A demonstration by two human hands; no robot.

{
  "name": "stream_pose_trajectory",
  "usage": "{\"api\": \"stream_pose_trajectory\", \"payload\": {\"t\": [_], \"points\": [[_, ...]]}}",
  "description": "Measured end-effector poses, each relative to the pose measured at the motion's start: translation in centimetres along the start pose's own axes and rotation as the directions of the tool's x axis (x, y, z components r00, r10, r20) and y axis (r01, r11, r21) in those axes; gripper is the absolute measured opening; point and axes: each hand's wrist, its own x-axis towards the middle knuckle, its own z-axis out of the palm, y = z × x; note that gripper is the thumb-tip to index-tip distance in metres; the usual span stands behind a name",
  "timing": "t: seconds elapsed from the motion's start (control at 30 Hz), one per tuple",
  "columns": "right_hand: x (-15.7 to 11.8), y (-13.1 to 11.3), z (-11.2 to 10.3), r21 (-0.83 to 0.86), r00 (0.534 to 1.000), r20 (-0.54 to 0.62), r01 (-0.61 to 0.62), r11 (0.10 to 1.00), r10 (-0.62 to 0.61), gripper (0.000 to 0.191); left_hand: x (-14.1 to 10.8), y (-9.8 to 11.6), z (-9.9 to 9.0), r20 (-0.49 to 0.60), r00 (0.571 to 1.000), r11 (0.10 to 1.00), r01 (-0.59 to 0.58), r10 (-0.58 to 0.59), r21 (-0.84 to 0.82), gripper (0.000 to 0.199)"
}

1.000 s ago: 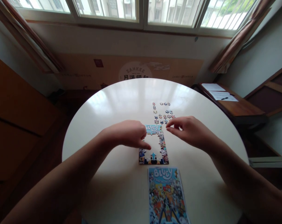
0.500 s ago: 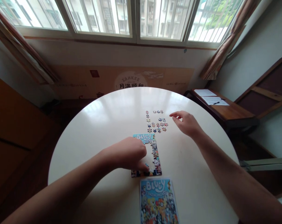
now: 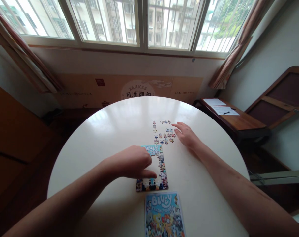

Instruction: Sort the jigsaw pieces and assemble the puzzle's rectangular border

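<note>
A partly assembled jigsaw puzzle point(image 3: 163, 171) lies on the round white table, its frame joined around a bare middle. My left hand point(image 3: 136, 161) is over its left side, fingers curled under and thumb stretched out apart from them above the bare part; no piece shows in it. Part of the puzzle is hidden beneath this hand. Farther off, loose jigsaw pieces point(image 3: 165, 135) are spread in short rows. At their right edge is my right hand point(image 3: 186, 134), fingers extended and thumb apart, holding nothing visible; whether its fingertips touch a piece is unclear.
A Bluey picture sheet point(image 3: 165, 215) lies at the near side of the white table point(image 3: 90, 148), just below the puzzle. To the right stands a wooden chair point(image 3: 250, 121) with papers point(image 3: 224, 110) and a pen on it. Windows and a printed cardboard panel point(image 3: 85, 89) are beyond.
My right hand has moved left to the loose pieces, its fingers spreading. My left thumb has lifted from the lower part of the puzzle, uncovering pieces there. The camera view has shifted slightly.
</note>
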Motion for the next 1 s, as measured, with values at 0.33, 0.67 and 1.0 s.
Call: {"api": "stream_pose_trajectory", "payload": {"t": [0.33,0.67,1.0], "points": [[0.4,0.2,0.4,0.014,1.0,0.0,-0.012,1.0,0.012,0.043,0.8,-6.3,0.5,-0.353,0.923,0.985,0.119,-0.156,-0.124,0.052],[-0.4,-0.4,-2.3,-0.142,0.988,-0.008,-0.153,0.978,0.153,0.026,0.9,-7.1,1.0,-0.406,0.894,0.978,0.131,-0.188,-0.164,0.052],[-1.0,0.2,-5.8,-0.284,0.914,0.023,-0.381,0.88,0.404,0.025,1.3,-7.2,1.1,-0.459,0.866,0.974,0.12,-0.197,-0.191,0.052]]}}
